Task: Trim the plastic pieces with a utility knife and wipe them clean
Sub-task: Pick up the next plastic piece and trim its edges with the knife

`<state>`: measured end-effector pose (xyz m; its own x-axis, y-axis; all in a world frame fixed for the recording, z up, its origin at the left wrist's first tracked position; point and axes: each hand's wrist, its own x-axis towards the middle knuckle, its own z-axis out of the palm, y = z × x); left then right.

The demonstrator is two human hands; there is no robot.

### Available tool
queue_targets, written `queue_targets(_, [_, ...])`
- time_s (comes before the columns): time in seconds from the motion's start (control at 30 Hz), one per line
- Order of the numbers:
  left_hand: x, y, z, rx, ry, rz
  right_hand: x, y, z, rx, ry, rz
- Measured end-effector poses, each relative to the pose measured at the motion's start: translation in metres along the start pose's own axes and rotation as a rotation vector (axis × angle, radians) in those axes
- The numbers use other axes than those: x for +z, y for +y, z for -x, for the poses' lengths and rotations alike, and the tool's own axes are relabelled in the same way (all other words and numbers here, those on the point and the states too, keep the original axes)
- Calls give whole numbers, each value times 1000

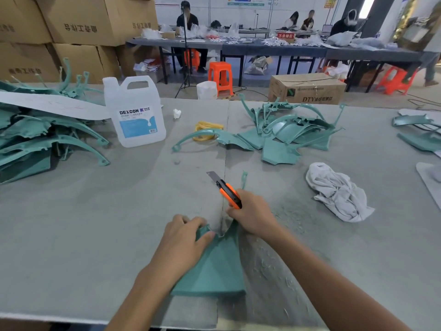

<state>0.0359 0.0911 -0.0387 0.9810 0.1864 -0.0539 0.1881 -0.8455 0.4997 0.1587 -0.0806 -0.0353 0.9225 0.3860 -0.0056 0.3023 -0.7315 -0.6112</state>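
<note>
Head view: left hand [183, 240] curled on plastic piece [214, 271], right hand [253, 213] round utility knife [229, 191] (blade out).

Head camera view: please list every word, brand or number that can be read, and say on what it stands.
"DEXCON": label of the clear jug; smaller print below is too small.
"DTY": cardboard box on the floor; characters after it are blurred.
"不合格区": red sign on the far table.
Stacked cartons: characters printed upside down, not surely readable.
Wall posters: too blurred.
</note>
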Motion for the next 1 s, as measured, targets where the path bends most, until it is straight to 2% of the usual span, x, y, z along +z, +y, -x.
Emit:
queue_targets(0.2, [7, -1, -22, 228, -111, 80, -6, 7, -5, 4, 26, -41])
queue_targets(0.37, [15, -2, -45, 290, -14, 42, -16, 8, -5, -34, 84, -58])
queue_targets(0.5, [25, -3, -60, 307, 112, -124, -22, 14, 1, -55, 98, 50])
queue_targets(0.63, [29, -2, -66, 301, 166, -3, -27, 23, 5, -76, 137, 224])
queue_targets(0.73, [30, 0, -71, 204, 200, 133, -32, 27, 8, -82, 153, 345])
queue_targets(1.0, [32, -2, -80, 156, 155, 73, -37, 27, 18, -153, 121, 530])
